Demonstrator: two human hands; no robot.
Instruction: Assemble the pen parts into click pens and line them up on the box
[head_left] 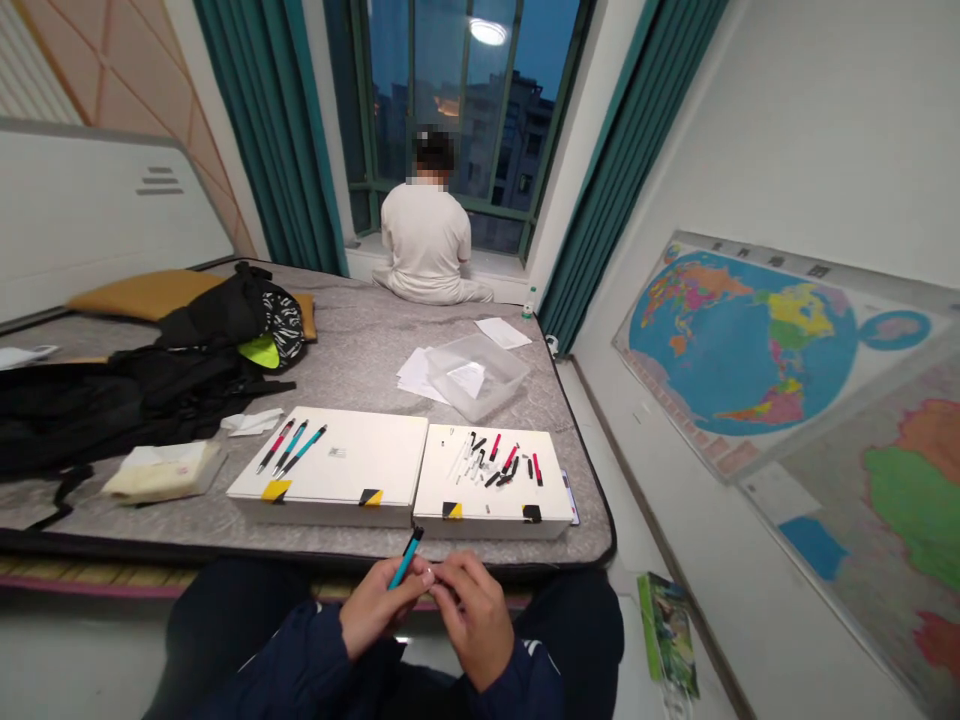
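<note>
My left hand (385,603) is closed round a blue pen barrel (405,562) with a black top, tilted up to the right. Close against it, my right hand (474,608) has its fingertips pinched together; a tiny pale bit shows between the hands, too small to name. Ahead of them are two white boxes side by side. On the left box (375,440) lie one red pen (276,446) and two blue pens (300,452). Scattered on the right box (442,470) are red barrels (510,459), black pieces (493,479), and clear tubes.
A clear plastic bin (487,375) and white papers (420,375) lie behind the boxes on the bed. To the left are a tissue pack (165,472) and a black bag (127,395). A person (426,235) sits by the window, back turned. A world map (742,340) hangs at right.
</note>
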